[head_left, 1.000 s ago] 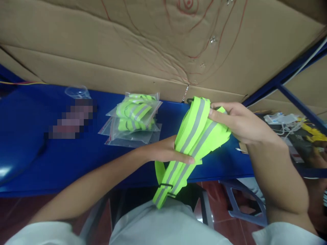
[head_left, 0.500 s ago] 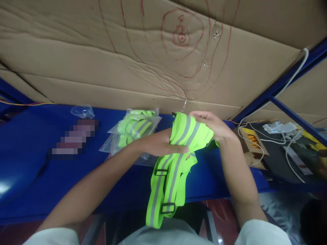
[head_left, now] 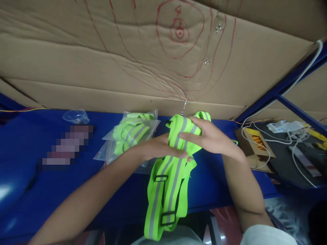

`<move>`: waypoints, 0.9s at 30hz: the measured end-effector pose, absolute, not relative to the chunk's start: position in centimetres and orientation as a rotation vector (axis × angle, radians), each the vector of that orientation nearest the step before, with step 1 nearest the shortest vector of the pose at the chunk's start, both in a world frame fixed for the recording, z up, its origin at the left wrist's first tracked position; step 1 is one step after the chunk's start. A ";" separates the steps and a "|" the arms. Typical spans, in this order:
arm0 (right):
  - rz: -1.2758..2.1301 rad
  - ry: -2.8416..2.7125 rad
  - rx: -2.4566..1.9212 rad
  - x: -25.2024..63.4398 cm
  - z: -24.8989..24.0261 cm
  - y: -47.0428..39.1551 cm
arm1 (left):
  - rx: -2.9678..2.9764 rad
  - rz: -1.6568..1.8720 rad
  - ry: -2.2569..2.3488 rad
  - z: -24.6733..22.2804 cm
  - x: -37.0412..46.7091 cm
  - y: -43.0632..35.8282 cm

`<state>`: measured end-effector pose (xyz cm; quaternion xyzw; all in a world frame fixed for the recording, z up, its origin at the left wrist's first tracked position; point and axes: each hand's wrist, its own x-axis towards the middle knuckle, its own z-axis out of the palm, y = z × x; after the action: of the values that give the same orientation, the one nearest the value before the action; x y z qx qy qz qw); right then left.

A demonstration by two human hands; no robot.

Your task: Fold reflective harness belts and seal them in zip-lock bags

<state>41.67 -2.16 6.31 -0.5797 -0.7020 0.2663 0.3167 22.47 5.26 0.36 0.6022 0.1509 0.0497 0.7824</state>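
A cardboard wall [head_left: 76, 68] closes off the far side of the blue table [head_left: 212, 183]. Over the table, the green straps [head_left: 176, 170] hang bunched from both hands: the left hand [head_left: 163, 148] clasps the middle, thumb across the front, and the right hand [head_left: 209, 136] grips the upper folds, its fingers hidden behind. A slack grip could let the folds fan out, and the loose loops might tangle around the two black buckles [head_left: 168, 213]. The lower loops reach past the table's near edge, where they could snag. Bags [head_left: 135, 131] crowd the left wrist; the roomier side is rightward, toward the box [head_left: 248, 149], while the wall limits forward reach.
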 end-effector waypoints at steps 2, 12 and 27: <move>0.780 -1.681 -1.521 42.3 5.8 -1.8 | 1.177 0.092 0.307 -0.1 22.9 4.7; 1.017 -1.601 -1.406 43.8 6.0 -2.0 | 1.224 0.086 0.368 0.8 22.6 3.8; 0.882 -1.858 -1.587 42.5 5.1 -1.9 | 2.006 -0.289 0.739 1.7 20.7 6.6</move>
<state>42.46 -1.86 5.08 -0.5884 -0.6890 0.3270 0.2686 20.70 6.58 1.66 0.8194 0.3021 -0.1181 0.4725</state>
